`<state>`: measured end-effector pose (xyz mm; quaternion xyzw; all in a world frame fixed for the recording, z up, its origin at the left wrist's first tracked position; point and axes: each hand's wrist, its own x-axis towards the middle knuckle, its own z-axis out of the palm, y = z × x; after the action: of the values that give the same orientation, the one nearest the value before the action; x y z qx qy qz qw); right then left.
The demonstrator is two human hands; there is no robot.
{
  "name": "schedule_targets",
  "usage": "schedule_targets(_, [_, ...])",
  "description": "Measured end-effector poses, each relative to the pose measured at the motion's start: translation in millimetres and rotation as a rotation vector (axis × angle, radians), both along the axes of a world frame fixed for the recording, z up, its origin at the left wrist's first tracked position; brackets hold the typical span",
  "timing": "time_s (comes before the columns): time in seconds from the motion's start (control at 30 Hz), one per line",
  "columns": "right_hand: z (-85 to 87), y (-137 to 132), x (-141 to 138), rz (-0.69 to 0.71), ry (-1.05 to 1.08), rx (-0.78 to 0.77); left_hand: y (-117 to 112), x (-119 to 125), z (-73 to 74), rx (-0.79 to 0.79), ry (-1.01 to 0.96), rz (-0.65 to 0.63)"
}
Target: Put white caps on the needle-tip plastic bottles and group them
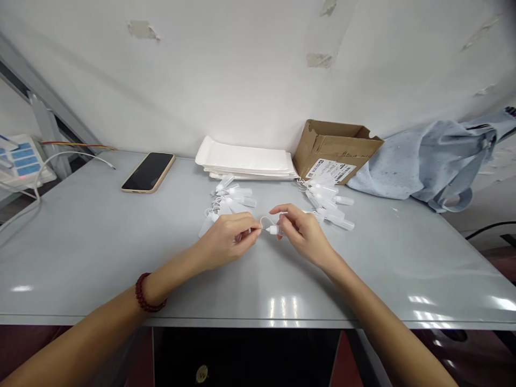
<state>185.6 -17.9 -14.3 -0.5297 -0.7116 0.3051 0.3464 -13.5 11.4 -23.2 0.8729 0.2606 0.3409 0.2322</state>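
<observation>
A small white needle-tip bottle (273, 230) lies between the thumb and fingers of my right hand (302, 231), its narrow tip pointing left. From its neck a thin white loop (266, 217) arches over to the fingertips of my left hand (236, 236). Those fingers are pinched together at the bottle's tip, and what sits inside the pinch is too small to make out. Behind my left hand is a pile of similar white bottles (234, 200). Another group of bottles (326, 201) lies behind my right hand, partly covered by it.
Against the wall are a stack of white envelopes (245, 159) and an open cardboard box (338, 150). A light blue cloth bag (411, 161) slumps at the right. On the left lie a phone (149, 173) and a white cable (60, 155). The grey table's (100, 258) front edge runs below my wrists.
</observation>
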Motion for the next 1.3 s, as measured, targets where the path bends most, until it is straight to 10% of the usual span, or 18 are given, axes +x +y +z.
schedule_targets(1.3, [-6.1,-1,-10,-0.125,0.137,-0.024,-8,5,0.3,0.040,-0.077,0.030])
